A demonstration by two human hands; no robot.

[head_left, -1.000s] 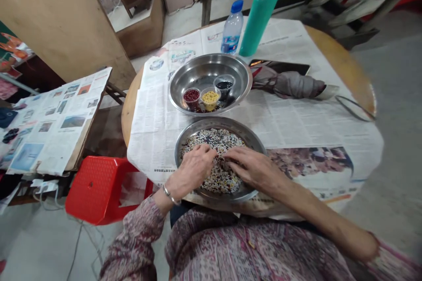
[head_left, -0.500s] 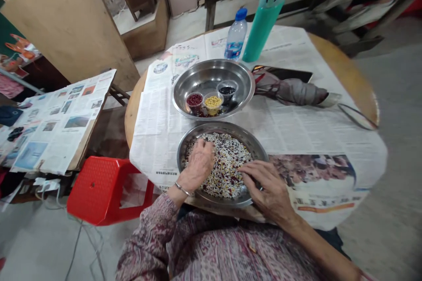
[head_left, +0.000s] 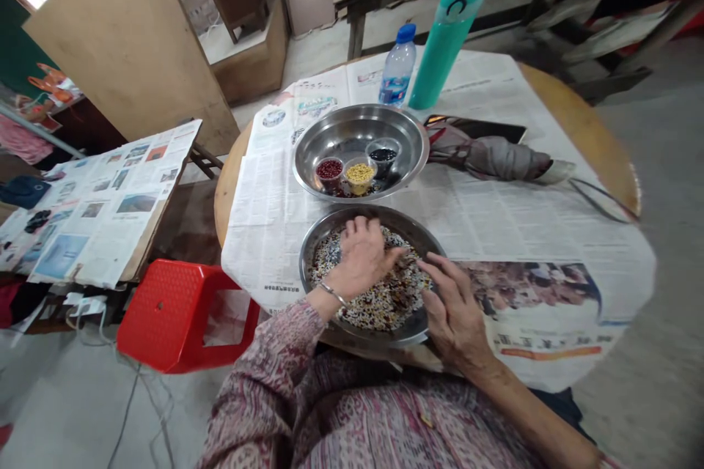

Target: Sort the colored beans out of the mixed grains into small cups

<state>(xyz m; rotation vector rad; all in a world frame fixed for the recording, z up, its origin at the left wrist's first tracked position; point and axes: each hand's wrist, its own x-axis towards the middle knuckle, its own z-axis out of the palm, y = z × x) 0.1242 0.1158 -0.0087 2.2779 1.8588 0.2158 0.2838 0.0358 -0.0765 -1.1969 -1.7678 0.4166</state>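
Observation:
A round steel plate (head_left: 371, 214) holds a layer of mixed white, dark and reddish grains (head_left: 385, 304) and sits at the near edge of the table. My left hand (head_left: 360, 260) lies bunched over the grains at the plate's middle, and a thin bangle circles its wrist. My right hand (head_left: 454, 304) rests at the plate's right rim with its fingers apart, and its forefinger reaches toward the grains. Nothing shows in it. Beyond the plate, a large steel basin (head_left: 360, 117) holds small cups of red beans (head_left: 329, 169), yellow grains (head_left: 360, 172) and black grains (head_left: 383, 154).
Newspaper covers the round wooden table (head_left: 599, 146). At its far side stand a teal flask (head_left: 448, 40) and a water bottle (head_left: 397, 66). A folded grey umbrella (head_left: 489, 157) lies on a dark tablet (head_left: 476, 130). A red stool (head_left: 181, 315) stands to the left.
My left hand has moved farther onto the plate, and my right hand has shifted toward the right rim. The grains look more disturbed, and the whole view has drifted slightly right.

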